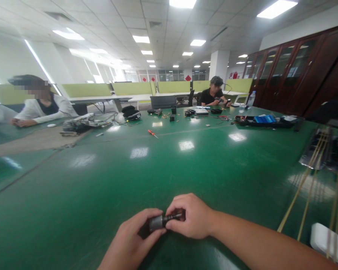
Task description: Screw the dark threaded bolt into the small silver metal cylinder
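Low over the near edge of the green table, both my hands meet around a small grey metal cylinder with a dark ridged shaft (157, 223). The thumb and fingers of my left hand (133, 236) are closed around the thick grey end. My right hand (193, 215) pinches the thin shaft, which points to the right. The part lies roughly level between the hands. Its far tip is partly hidden by my right fingers, and its exact kind is not clear.
The green table (107, 195) stretches ahead. An orange screwdriver (151, 132) lies farther off. Yellow rods (307, 195) and a white case (331, 243) are at right. Along the back stand a black tray (266, 122) and several small parts. Two people (215, 93) sit across the table.
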Action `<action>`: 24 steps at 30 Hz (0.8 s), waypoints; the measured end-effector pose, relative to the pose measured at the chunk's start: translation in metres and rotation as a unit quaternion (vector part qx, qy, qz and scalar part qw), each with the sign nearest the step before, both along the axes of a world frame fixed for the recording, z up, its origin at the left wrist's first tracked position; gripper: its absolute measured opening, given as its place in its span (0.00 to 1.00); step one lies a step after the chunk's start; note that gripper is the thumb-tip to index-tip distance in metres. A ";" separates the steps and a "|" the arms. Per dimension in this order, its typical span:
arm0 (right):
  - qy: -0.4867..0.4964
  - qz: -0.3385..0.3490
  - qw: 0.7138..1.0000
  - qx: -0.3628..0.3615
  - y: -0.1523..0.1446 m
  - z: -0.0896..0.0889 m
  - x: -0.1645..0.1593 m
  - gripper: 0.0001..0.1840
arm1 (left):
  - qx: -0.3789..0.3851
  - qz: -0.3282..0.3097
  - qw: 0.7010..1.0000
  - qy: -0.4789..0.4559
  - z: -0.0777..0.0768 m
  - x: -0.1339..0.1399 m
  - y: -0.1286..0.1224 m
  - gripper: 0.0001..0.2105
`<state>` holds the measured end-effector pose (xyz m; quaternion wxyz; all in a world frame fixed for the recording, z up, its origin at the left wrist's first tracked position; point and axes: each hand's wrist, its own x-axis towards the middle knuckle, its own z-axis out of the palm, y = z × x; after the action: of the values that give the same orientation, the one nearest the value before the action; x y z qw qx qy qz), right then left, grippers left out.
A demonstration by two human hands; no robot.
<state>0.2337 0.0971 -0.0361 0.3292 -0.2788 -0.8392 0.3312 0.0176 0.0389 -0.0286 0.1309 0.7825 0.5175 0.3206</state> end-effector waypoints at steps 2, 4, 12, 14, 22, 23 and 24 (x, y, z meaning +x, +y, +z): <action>-0.003 0.001 1.000 -0.001 0.000 0.000 0.000 0.08 | 0.002 0.002 1.000 -0.003 0.000 0.000 0.000 0.10; -0.003 -0.001 1.000 0.000 0.001 -0.001 0.000 0.08 | 0.005 0.006 1.000 -0.004 -0.001 0.000 0.000 0.10; 0.001 -0.007 1.000 -0.001 -0.001 -0.002 0.000 0.07 | 0.002 0.008 1.000 -0.002 0.000 0.000 -0.001 0.10; 0.002 -0.008 1.000 0.000 -0.001 -0.001 0.000 0.07 | 0.005 0.005 1.000 -0.003 -0.001 -0.001 -0.001 0.10; -0.008 -0.009 1.000 -0.006 0.000 0.000 0.000 0.07 | 0.016 0.005 1.000 0.003 0.000 -0.002 -0.001 0.10; -0.009 -0.010 1.000 -0.006 0.000 0.000 0.000 0.07 | 0.021 0.005 1.000 0.002 0.000 -0.002 -0.001 0.11; -0.011 -0.010 1.000 -0.007 0.000 0.000 0.000 0.07 | 0.024 0.004 1.000 0.002 0.000 -0.002 -0.001 0.11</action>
<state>0.2339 0.0969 -0.0359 0.3213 -0.2933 -0.8374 0.3311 0.0151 0.0379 -0.0288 0.1094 0.7839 0.5130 0.3322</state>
